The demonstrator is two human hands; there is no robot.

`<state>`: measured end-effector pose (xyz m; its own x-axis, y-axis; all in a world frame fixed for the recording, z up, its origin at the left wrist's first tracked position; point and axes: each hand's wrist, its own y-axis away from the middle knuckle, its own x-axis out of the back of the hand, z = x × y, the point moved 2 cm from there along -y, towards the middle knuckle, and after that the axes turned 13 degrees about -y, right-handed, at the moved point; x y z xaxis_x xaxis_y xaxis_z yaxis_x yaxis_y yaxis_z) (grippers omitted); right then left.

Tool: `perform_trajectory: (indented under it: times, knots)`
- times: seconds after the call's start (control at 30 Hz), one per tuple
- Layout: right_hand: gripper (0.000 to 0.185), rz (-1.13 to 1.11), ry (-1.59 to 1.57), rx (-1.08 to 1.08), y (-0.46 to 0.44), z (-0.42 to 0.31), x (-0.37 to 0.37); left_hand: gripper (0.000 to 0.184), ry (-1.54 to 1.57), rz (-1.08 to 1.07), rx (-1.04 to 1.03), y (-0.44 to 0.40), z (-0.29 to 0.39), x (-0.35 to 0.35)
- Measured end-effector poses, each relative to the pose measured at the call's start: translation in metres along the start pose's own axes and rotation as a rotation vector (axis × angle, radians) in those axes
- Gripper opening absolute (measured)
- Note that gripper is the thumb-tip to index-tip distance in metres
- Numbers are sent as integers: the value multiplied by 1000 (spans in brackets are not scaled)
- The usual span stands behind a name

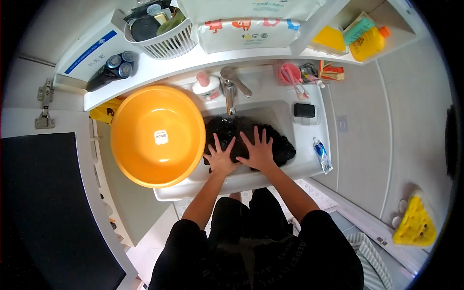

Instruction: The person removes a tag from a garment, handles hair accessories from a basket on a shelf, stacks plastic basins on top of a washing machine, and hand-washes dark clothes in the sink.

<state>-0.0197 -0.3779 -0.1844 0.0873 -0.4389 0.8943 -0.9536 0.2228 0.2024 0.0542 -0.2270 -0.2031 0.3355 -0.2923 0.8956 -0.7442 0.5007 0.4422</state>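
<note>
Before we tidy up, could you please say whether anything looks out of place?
The round orange plastic basin seems to overhang the left edge of the glossy white sink and looks precarious; a blue-and-white squeeze tube lies slanted on the sink's right rim.

I watched through one head-worn camera, looking steeply down and forward over the sink [310, 137]; its wide, curved view sat fairly near, reaching from the shelf [212, 61] at top to the wearer's shirt [280, 258] below.

Rumpled, wet-looking black cloth [280, 146], loosely heaped in the white sink [309, 159]
</note>
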Motion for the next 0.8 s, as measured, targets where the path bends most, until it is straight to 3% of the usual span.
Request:
perform_trajectory:
  times: [0.17, 0.27, 0.47, 0.6, 0.7, 0.73, 0.8]
  knots:
    - [104, -106, -21, -33, -34, 22, -28, 105, -63, -29, -20, -28, -10, 2]
    - [98, -86, -8, 35, -52, 40, -40, 99, -77, -8, -20, -47, -13, -14]
    - [68, -154, 14, 90, -83, 54, -54, 75, 108, 38, -43, -62, -22, -10]
    - [56, -161, -88, 118, -111, 61, -43, 61, 489, 214, -51, -72, -38, -31]
    - [58, -147, -308, 134, -121, 77, -36, 58, 819, 156, 68, -64, -41, -48]
    - [52, -206, -411, 24, -116, 79, -25, 46, 916, 342, 34, -67, -46, -86]
    - [56, -1, -257, 126, -85, 82, -10, 51, 1082, 377, 58, -56, -63, -117]
